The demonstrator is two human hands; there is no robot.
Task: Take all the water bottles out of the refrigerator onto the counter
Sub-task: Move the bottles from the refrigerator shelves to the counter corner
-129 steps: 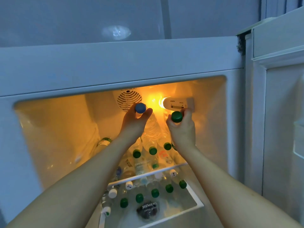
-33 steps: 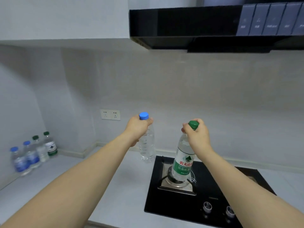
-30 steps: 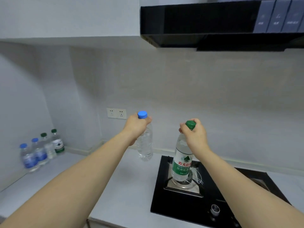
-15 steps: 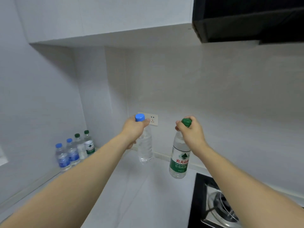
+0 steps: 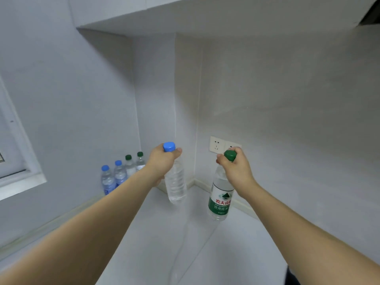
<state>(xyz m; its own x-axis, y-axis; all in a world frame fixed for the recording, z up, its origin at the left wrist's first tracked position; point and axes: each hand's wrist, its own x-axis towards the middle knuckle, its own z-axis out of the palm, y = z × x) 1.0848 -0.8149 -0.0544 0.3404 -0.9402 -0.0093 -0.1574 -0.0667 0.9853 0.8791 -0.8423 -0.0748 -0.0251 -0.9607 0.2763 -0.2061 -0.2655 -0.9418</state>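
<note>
Change since 0.5 s ago: my view has swung further left; the stove is gone from sight, leaving only a dark sliver at the bottom right edge, and the corner of the room now sits at centre. Both bottles remain in my grip, carried above the counter [image 5: 236,249].

Surface and room: pale counter running into a corner of pale walls; cabinet underside overhead; white window frame [image 5: 18,161] at left; double wall socket [image 5: 218,145] behind my right hand.

Containers:
1. Blue-capped bottle [image 5: 175,182], clear, no label, water inside, hanging upright; my left hand [image 5: 162,163] is curled round its neck below the cap.
2. Green-capped bottle [image 5: 221,197], green and white label, water inside, hanging upright; my right hand [image 5: 236,169] pinches its neck and cap.
3. Row of 4 bottles [image 5: 120,173] standing on the counter against the left wall, 2 blue-capped, 2 green-capped, partly hidden by my left forearm.
</note>
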